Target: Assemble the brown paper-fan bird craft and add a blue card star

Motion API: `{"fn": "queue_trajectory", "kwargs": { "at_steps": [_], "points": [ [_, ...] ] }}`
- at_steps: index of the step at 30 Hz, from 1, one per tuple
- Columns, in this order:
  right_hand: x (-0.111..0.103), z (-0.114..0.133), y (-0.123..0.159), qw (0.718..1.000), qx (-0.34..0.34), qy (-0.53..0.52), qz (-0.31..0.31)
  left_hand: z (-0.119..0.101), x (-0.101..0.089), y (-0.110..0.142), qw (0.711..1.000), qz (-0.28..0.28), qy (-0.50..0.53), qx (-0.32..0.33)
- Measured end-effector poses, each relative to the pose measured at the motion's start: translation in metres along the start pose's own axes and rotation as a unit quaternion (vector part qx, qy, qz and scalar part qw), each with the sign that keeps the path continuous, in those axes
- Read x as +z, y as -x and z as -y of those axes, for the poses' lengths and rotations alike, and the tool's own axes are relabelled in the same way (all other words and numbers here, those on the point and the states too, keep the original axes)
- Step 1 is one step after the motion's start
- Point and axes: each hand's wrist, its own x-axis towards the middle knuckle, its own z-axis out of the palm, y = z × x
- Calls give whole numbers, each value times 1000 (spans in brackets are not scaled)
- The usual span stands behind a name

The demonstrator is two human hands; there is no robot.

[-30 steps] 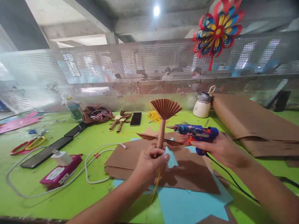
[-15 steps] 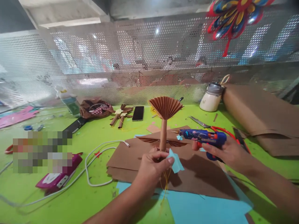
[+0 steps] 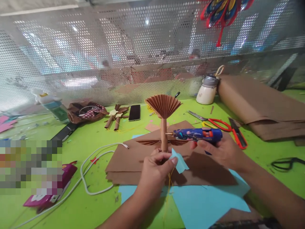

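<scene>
My left hand (image 3: pixel 154 171) is closed around the lower end of a brown paper tube (image 3: pixel 164 128), upright, with a pleated paper fan (image 3: pixel 163 106) spreading from its top. Between the thumb and fingers of that hand is also a small folded light-blue paper piece (image 3: pixel 181 163). Yellow string (image 3: pixel 169 181) hangs below. A blue hot glue gun (image 3: pixel 196 135) is gripped in my right hand (image 3: pixel 225 152). Its nozzle points left, at or very close to the tube's side; I cannot tell if they touch. Behind the tube, pleated brown paper (image 3: pixel 147 142) sticks out on both sides.
Brown paper sheets (image 3: pixel 128 162) and light-blue paper (image 3: pixel 202 203) lie under my hands. Red-handled scissors (image 3: pixel 216 123) and a cutter (image 3: pixel 238 133) lie right. A white cable (image 3: pixel 91 192) loops left. Behind are a phone (image 3: pixel 134 113), two small tube figures (image 3: pixel 113 120) and a bottle (image 3: pixel 206 92).
The glue gun has moved left, bringing its nozzle from a gap away up to the tube. My left hand keeps its hold. The whole view has shifted slightly.
</scene>
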Motion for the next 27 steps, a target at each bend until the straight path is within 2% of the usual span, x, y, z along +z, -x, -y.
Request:
{"fn": "queue_trajectory", "kwargs": {
  "at_steps": [5, 11, 18, 27],
  "points": [
    [2, 1, 2, 999, -7, -32, 29, 2, 1, 2, 1000, -2, 0, -15],
    [2, -7, 5, 999, 23, -36, 7, 1, 4, 3, 999, 6, 30, -25],
    [0, -4, 7, 999, -25, -2, 22, -1, 6, 5, 998, -2, 54, -35],
    [4, -4, 9, 1000, -7, 14, 8, -1, 3, 4, 999, 17, 7, -34]
  ]
}}
